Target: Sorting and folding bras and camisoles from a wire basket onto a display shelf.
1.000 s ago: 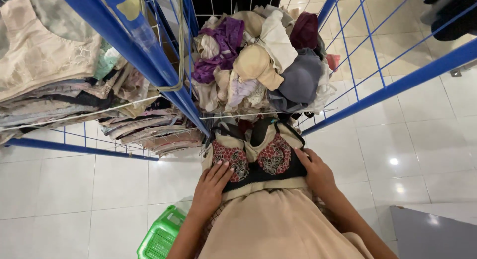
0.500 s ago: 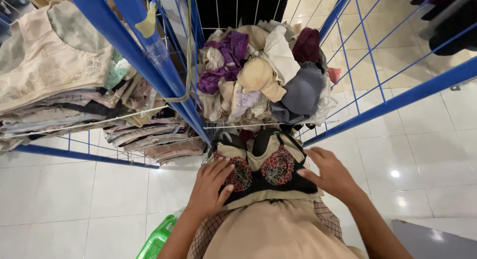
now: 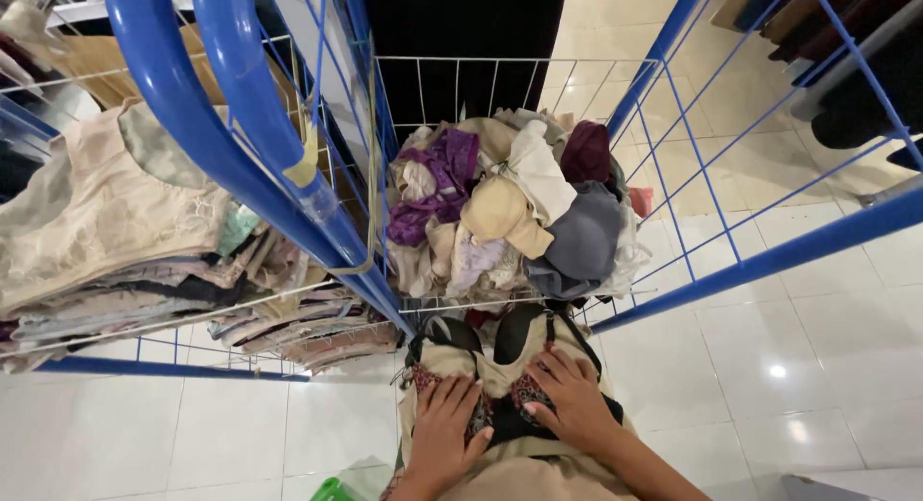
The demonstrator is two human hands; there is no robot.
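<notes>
My left hand (image 3: 447, 434) and right hand (image 3: 575, 405) lie flat and open, gripping nothing, pressing the black patterned bra (image 3: 500, 386) against my chest, below the wire bin (image 3: 500, 78) of garments

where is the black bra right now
In the head view, bottom centre, the black bra lies against the person's front under both hands, just below the wire basket of clothes.

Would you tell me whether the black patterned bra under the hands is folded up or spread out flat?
Spread out flat. The bra lies open on beige fabric, cups side by side, with the left hand and right hand pressing on them.
</notes>
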